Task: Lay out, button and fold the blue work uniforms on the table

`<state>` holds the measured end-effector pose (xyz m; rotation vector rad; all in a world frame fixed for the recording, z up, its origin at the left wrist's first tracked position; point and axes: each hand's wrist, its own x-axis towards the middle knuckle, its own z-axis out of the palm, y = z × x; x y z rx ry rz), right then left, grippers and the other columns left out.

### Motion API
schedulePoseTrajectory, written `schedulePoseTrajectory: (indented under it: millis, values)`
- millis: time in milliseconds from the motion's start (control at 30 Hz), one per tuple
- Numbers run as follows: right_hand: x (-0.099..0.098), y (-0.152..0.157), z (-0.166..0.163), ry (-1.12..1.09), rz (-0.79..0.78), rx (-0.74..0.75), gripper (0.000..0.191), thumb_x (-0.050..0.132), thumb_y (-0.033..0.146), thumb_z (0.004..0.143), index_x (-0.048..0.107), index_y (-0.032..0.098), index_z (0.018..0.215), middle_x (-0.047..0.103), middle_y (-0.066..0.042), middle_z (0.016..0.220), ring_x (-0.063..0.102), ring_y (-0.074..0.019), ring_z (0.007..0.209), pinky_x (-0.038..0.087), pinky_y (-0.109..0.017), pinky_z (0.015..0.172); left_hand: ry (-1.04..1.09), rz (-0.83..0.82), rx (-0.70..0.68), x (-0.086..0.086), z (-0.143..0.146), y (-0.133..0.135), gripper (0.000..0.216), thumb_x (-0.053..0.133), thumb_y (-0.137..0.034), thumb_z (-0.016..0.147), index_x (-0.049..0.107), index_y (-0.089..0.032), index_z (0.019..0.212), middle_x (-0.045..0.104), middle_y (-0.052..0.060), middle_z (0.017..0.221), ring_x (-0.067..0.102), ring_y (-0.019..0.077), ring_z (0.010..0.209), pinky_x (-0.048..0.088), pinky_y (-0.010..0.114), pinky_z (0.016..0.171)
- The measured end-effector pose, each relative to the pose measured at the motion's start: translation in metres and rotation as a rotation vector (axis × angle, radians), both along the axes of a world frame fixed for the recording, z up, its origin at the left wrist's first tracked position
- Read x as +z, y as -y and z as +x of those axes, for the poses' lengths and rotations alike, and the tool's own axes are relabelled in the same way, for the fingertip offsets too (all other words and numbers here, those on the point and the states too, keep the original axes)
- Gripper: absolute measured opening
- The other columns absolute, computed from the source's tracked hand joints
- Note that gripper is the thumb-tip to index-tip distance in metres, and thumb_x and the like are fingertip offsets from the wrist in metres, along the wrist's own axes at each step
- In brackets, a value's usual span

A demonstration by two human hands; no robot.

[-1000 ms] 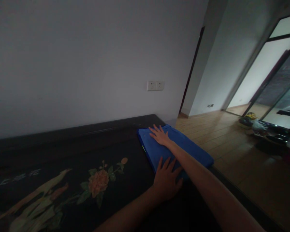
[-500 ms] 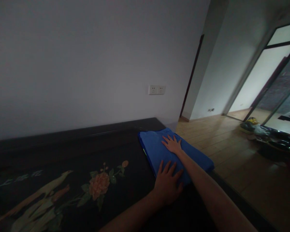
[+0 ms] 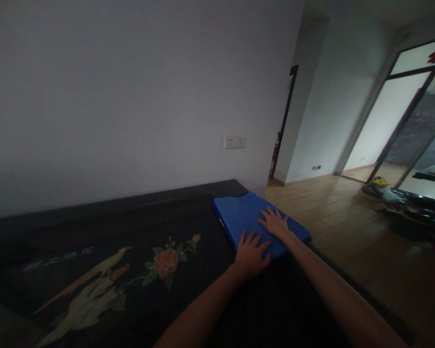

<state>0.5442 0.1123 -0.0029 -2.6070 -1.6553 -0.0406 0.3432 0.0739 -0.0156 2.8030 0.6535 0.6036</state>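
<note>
A folded blue cloth [image 3: 235,212], perhaps a garment, lies flat near the right end of a dark glossy tabletop [image 3: 137,212]. Its left edge shows a small yellow-green strip. My left hand [image 3: 252,253] rests with spread fingers on the cloth's near left corner. Farther over, toward the cloth's right side, my right hand [image 3: 274,223] lies flat on top with its fingers apart. Neither hand grips anything. The underside of the cloth is hidden.
Painted flowers [image 3: 166,262] and a bird decorate the tabletop on the left. Behind it rises a pale wall with a double socket [image 3: 235,142]. To the right are a wooden floor [image 3: 304,193], several bagged items [image 3: 387,195] and a glass sliding door [image 3: 402,121].
My right hand has slid across the cloth to the right, away from its middle. My left hand stays at the near left corner. The view has shifted slightly.
</note>
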Motion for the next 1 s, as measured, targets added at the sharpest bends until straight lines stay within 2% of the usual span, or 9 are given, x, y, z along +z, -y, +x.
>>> schedulePoseTrajectory:
  millis: [133,267,367,467,533,600,733,867,1000]
  values:
    - [-0.006,0.036,0.006,-0.001,0.009,-0.066,0.059,0.030,0.058,0.090,0.034,0.030,0.142,0.022,-0.008,0.153,0.016,-0.0403,0.137,0.017,-0.068,0.101,0.045,0.056,0.063,-0.003,0.001,0.008,0.042,0.040,-0.041,0.091,0.052,-0.025,0.128,0.049,0.008,0.136,0.035,0.0254,0.131,0.015,0.052,0.113]
    - [-0.011,0.052,0.012,-0.019,0.047,-0.052,0.059,0.030,0.056,0.091,0.033,0.028,0.143,0.028,-0.008,0.151,0.023,-0.0359,0.137,0.017,-0.060,0.106,0.065,0.061,0.139,-0.003,0.002,0.019,0.039,0.041,-0.037,0.092,0.054,-0.023,0.126,0.051,0.009,0.133,0.037,0.0263,0.129,0.018,0.052,0.112]
    - [-0.002,0.056,0.006,-0.022,0.187,-0.029,0.057,0.030,0.052,0.092,0.038,0.024,0.141,0.034,-0.011,0.148,0.027,-0.0344,0.135,0.021,-0.059,0.105,0.114,0.029,0.169,0.008,-0.009,0.028,0.038,0.039,-0.036,0.094,0.053,-0.022,0.126,0.050,0.009,0.134,0.036,0.0261,0.130,0.019,0.052,0.111]
    - [0.017,0.060,-0.018,-0.080,0.434,0.079,0.054,0.031,0.047,0.093,0.049,0.015,0.132,0.044,-0.017,0.140,0.036,-0.0309,0.131,0.027,-0.052,0.105,0.220,-0.043,0.183,0.022,-0.044,0.036,0.032,0.040,-0.030,0.093,0.057,-0.022,0.119,0.053,0.008,0.131,0.040,0.0237,0.127,0.023,0.049,0.111]
    - [0.029,0.065,-0.049,-0.167,0.596,0.235,0.051,0.032,0.045,0.093,0.056,0.011,0.123,0.053,-0.019,0.130,0.043,-0.0281,0.125,0.031,-0.046,0.105,0.307,-0.135,0.156,0.027,-0.081,0.041,0.027,0.044,-0.022,0.090,0.062,-0.021,0.111,0.057,0.008,0.124,0.047,0.0214,0.120,0.030,0.043,0.107]
    - [0.037,0.073,-0.094,-0.300,0.709,0.421,0.047,0.036,0.046,0.091,0.060,0.014,0.117,0.059,-0.016,0.122,0.050,-0.0262,0.119,0.034,-0.044,0.103,0.397,-0.278,0.130,0.027,-0.124,0.045,0.025,0.045,-0.016,0.087,0.065,-0.019,0.102,0.063,0.007,0.112,0.054,0.0194,0.109,0.038,0.038,0.100]
    - [0.039,0.099,-0.207,-0.716,0.698,0.687,0.033,0.049,0.043,0.087,0.063,0.022,0.108,0.064,-0.009,0.114,0.056,-0.0220,0.109,0.038,-0.041,0.099,0.561,-0.658,0.199,0.015,-0.207,0.056,0.020,0.048,-0.019,0.081,0.067,-0.017,0.088,0.068,0.006,0.090,0.061,0.0185,0.089,0.046,0.033,0.085]
    - [0.033,0.130,-0.307,-1.319,0.447,0.661,0.030,0.053,0.044,0.084,0.063,0.022,0.102,0.066,-0.007,0.106,0.059,-0.0209,0.103,0.046,-0.036,0.084,0.853,-1.025,0.316,0.006,-0.262,0.081,0.022,0.059,-0.036,0.075,0.062,-0.015,0.082,0.064,0.004,0.076,0.060,0.0144,0.071,0.046,0.026,0.068]
    - [0.020,0.152,-0.372,-1.626,0.378,0.576,0.036,0.057,0.051,0.079,0.063,0.023,0.100,0.068,-0.004,0.096,0.061,-0.0185,0.090,0.046,-0.031,0.075,1.142,-1.150,0.406,0.007,-0.283,0.110,0.032,0.063,-0.046,0.069,0.052,-0.016,0.066,0.049,-0.004,0.059,0.046,0.0071,0.052,0.036,0.018,0.051]
